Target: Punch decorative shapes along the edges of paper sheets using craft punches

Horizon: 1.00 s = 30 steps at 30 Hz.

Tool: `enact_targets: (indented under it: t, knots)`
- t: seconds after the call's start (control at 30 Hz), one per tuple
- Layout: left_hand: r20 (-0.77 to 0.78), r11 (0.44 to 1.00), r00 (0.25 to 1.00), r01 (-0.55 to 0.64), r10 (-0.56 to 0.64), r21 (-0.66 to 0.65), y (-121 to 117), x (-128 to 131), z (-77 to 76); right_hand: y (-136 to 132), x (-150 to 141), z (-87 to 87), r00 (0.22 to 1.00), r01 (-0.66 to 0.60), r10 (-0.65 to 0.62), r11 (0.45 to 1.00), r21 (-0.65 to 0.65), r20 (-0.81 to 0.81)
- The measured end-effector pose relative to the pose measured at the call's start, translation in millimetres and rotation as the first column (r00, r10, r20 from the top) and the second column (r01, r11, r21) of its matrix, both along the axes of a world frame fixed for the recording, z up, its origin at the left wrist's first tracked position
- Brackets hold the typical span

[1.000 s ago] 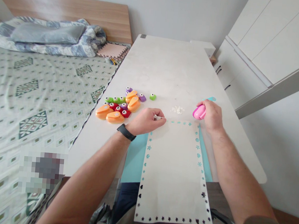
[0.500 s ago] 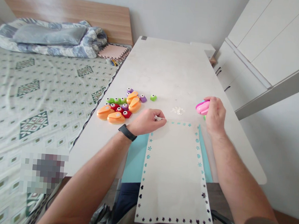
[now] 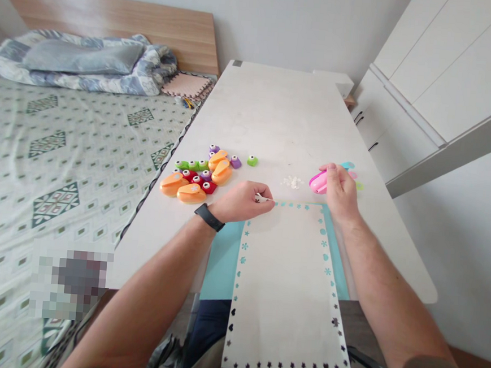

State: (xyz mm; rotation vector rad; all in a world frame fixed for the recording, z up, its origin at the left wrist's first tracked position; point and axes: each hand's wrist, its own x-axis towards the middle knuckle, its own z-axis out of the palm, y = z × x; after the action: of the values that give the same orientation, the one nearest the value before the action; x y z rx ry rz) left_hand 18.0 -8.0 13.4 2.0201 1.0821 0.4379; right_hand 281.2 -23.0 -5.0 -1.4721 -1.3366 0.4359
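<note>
My left hand [image 3: 246, 201] pinches the far left corner of a white paper sheet [image 3: 284, 278], whose edges are lined with punched-out stars, hearts and flowers. The near end of the sheet hangs past the table edge over my lap. A pink craft punch [image 3: 318, 182] is held in my right hand [image 3: 340, 191], just above the table beyond the sheet's far right corner. Under the sheet lies light blue paper [image 3: 222, 261], which shows through the far holes. A small heap of white paper scraps [image 3: 292, 182] sits between my hands, beyond the sheet.
Orange craft punches [image 3: 191, 192] and smaller red [image 3: 208, 187], green [image 3: 181, 165] and purple ones [image 3: 235, 161] cluster at the left. One green punch [image 3: 252, 161] stands apart. Behind my right hand are blue [image 3: 348, 165] and light green items [image 3: 359, 186], partly hidden. A bed [image 3: 82, 154] adjoins the table's left side.
My right hand has moved left with the pink punch, closer to the scraps, uncovering the coloured items behind it. My left hand keeps its hold on the sheet's corner.
</note>
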Motion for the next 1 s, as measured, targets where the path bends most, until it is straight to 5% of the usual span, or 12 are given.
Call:
enact_targets:
  t: [0.3, 0.67, 1.0]
  knots:
    - [0.150, 0.943, 0.942, 0.317, -0.301, -0.103, -4.7, -2.5, 3.4, 9.7, 17.8, -2.9, 0.986, 0.047, -0.048, 0.999, -0.009, -0.160]
    - [0.234, 0.864, 0.866, 0.481, -0.442, -0.146, -5.7, -2.8, 5.4, 5.1, 19.7, 2.6, 0.887, -0.239, 0.106, 0.938, -0.252, -0.449]
    - [0.256, 0.858, 0.874, 0.467, -0.413, -0.213, -5.2, -1.6, 3.7, -7.2, 18.6, 1.8, 0.850, -0.512, 0.323, 0.687, -0.515, -0.415]
